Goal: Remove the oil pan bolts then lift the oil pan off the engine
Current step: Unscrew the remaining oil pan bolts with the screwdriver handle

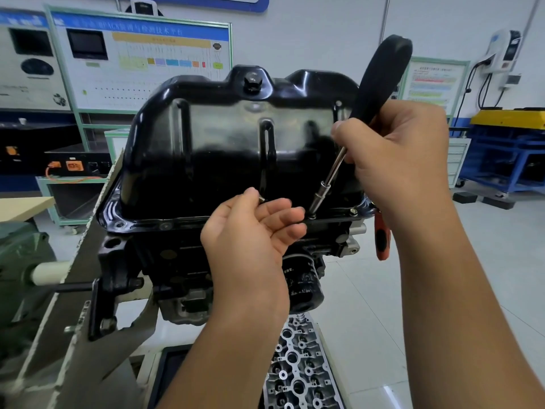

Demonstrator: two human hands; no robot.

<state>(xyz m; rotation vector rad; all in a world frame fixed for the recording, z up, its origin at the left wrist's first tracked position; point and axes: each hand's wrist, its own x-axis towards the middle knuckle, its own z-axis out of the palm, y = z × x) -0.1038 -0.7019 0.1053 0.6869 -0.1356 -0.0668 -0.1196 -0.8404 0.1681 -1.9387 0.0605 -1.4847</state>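
The glossy black oil pan [236, 149] sits upside down on top of the engine [182, 261], which is held in a stand. My right hand [404, 160] grips a black-handled socket driver [380, 78]; its steel shaft slants down and its socket sits on a bolt [312, 215] in the pan's near flange. My left hand [256, 228] is palm up just left of that bolt and pinches a small removed bolt [261, 198] between thumb and fingers. Other flange bolts [354, 212] remain at the near right and at the near left corner [120, 225].
A red-handled tool [382, 240] hangs at the engine's right side. An oil filter [303, 287] juts out below the flange. A cylinder head [298, 370] lies under the engine. The grey stand arm [73, 305] runs at the left; a blue and yellow bench [507, 149] stands at the right.
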